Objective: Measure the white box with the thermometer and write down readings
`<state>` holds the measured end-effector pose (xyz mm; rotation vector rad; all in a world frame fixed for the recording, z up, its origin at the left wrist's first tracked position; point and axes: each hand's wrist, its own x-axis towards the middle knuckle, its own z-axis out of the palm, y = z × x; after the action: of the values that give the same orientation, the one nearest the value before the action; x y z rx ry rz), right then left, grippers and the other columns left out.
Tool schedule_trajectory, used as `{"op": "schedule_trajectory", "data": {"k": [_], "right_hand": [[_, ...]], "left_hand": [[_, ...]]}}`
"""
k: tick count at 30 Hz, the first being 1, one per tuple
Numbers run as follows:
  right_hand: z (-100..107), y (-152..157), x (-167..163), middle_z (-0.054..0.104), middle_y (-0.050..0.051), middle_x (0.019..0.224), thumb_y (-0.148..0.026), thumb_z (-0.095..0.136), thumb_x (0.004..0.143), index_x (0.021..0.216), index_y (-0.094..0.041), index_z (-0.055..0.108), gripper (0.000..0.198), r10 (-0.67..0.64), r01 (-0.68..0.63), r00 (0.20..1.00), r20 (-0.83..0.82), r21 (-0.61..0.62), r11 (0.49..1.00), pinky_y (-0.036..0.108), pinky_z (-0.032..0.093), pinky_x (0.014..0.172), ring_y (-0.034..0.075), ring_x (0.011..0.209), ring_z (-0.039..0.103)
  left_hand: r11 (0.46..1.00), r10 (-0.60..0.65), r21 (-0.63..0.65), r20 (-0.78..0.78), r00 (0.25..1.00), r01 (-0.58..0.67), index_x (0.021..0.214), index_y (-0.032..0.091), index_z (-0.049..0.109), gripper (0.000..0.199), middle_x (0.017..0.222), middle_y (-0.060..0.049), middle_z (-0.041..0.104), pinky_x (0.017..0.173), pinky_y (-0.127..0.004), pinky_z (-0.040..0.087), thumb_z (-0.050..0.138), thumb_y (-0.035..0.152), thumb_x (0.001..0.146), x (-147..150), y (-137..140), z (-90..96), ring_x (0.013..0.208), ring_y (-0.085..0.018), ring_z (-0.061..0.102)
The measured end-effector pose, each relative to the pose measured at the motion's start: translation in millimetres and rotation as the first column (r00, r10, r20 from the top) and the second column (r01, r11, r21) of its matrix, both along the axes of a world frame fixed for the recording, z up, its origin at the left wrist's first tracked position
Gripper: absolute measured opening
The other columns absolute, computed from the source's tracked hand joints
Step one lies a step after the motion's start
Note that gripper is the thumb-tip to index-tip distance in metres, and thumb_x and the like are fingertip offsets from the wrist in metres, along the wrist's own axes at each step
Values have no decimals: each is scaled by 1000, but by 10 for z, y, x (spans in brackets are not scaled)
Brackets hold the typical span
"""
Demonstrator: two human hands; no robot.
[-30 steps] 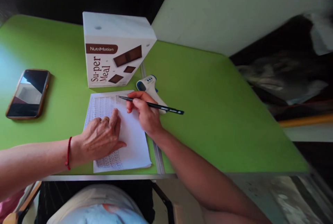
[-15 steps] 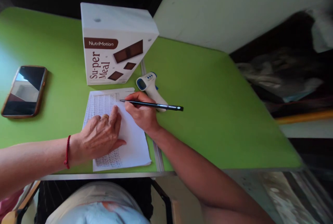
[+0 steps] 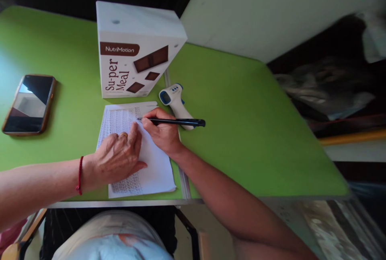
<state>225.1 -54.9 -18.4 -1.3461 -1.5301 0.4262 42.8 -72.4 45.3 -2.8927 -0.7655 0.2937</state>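
Small handwriting covers the left side of a white sheet of paper [image 3: 157, 171], which lies on other sheets. My left hand [image 3: 120, 155] rests flat on it with fingers spread, hiding part of the writing. Between the thumb and fingers of my right hand [image 3: 164, 131] is a black pen [image 3: 181, 122]. Its tip is at the paper near the upper written rows, just above my left index fingertip. Beside my right hand lies a white and blue infrared thermometer [image 3: 177, 101], its handle partly behind the pen and hand.
A white NutriMotion box [image 3: 120, 67] stands upright behind the paper. On the left lies a phone [image 3: 28, 105] in a brown case. The green table [image 3: 241, 131] has a metal seam right of the paper, and a pale wall [image 3: 241, 10] rises behind.
My right hand and the pen have moved slightly left and down on the paper. The pen's back end has swung a little nearer. My left hand stays in place on the sheet.
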Motion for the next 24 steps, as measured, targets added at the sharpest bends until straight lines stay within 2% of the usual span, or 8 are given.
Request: {"op": "schedule_trajectory", "data": {"k": [16,24], "right_hand": [[12,3,-3,66,-3,69,-25,61,87,78,-25,60,10,16,-15,1000,18,-19,1000,30,52,67,15,64,60],[3,2,0,65,-4,68,-25,62,86,77,-25,60,10,21,-21,1000,12,-14,1000,29,51,65,15,63,59]], "left_hand": [[1000,1,10,59,998,-2,151,-6,52,82,152,-38,52,71,-36,54,61,59,101,-17,-7,-62,87,-26,74],[1000,-4,12,32,999,4,148,-4,55,78,150,-36,55,67,-35,54,62,57,100,-4,8,-44,85,-26,73]]}}
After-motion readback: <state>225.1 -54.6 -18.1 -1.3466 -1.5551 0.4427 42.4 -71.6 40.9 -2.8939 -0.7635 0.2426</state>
